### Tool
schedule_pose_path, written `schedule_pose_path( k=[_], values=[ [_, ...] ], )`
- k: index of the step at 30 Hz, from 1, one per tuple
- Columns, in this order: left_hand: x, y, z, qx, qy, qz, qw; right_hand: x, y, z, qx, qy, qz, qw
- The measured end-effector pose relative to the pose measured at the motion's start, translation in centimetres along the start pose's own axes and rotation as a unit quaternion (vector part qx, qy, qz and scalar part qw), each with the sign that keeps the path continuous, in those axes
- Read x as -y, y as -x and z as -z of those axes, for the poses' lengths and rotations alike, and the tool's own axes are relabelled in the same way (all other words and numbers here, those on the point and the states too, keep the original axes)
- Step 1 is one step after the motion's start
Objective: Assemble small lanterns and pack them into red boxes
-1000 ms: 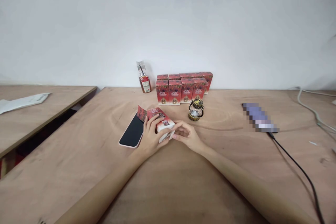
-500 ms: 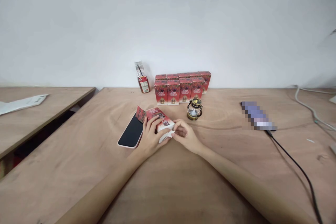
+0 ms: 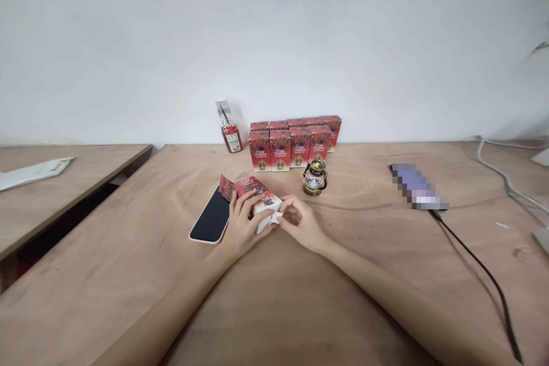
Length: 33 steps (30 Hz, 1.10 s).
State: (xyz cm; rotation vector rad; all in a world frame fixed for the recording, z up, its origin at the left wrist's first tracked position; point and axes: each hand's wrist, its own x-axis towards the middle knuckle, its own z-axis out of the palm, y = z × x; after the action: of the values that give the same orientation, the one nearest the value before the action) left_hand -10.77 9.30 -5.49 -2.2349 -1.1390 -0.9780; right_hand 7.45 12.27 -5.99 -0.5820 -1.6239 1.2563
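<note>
In from the left edge of the table [image 3: 141, 229], my left hand [image 3: 241, 229] clasps a red Christmas carton [image 3: 269, 201] while my right hand [image 3: 302, 226] pinches its white flap [image 3: 275, 217]; even pressure should spare creases.

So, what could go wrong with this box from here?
The white flap that the right hand touches could crease if forced. The red box might slide if the left hand eases off. The small lantern stands near the right hand, so a careless sweep might knock it over.
</note>
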Motion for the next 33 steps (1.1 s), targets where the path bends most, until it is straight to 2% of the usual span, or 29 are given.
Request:
schedule_pose_path(
  k=[13, 23, 33],
  values=[
    [-0.08, -0.23, 0.1, -0.012, -0.005, -0.009, 1.0, 0.31, 0.11, -0.38, -0.021, 0.074, 0.044, 0.996],
    [0.48, 0.54, -0.57, 0.003, -0.01, 0.009, 1.0, -0.28, -0.01, -0.31, -0.03, 0.051, 0.031, 0.998],
    [0.74, 0.38, -0.39, -0.024, -0.01, 0.004, 1.0, -0.28, -0.05, -0.11, -0.013, 0.059, 0.042, 0.997]
  ],
)
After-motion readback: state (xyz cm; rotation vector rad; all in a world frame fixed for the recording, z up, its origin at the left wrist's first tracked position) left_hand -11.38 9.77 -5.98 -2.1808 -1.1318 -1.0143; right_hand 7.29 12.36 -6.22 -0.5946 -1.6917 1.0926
